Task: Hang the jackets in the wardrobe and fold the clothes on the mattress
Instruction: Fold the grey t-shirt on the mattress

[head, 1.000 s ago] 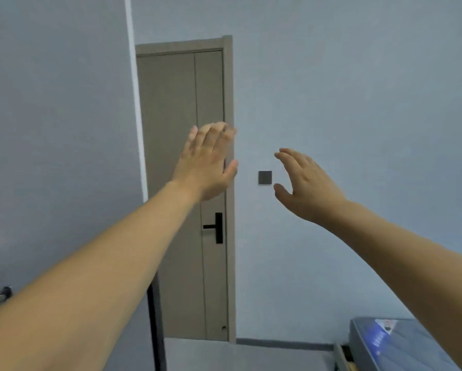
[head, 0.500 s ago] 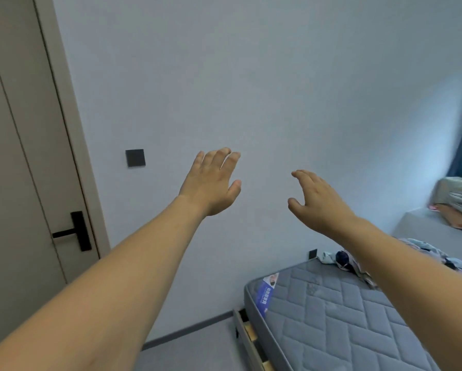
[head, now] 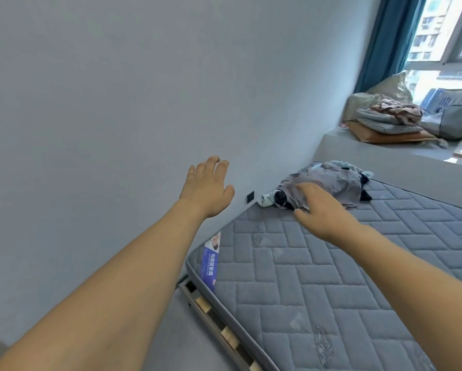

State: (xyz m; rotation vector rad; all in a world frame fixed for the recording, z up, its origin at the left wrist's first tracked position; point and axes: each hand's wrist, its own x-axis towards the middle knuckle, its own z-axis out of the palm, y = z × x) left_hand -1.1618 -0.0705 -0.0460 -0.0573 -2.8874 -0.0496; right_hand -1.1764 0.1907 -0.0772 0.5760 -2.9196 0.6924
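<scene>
Both arms reach forward over the near end of the mattress [head: 318, 290], and both hands are empty: the left hand [head: 207, 190] has its fingers spread in the air before the wall, and the right hand [head: 322, 210] is relaxed and apart from it, hovering over the quilted top. Beyond the right hand a crumpled pile of clothes [head: 328, 186] lies unfolded at the far end of the mattress. No wardrobe or jackets show, so the task looks barely begun.
</scene>
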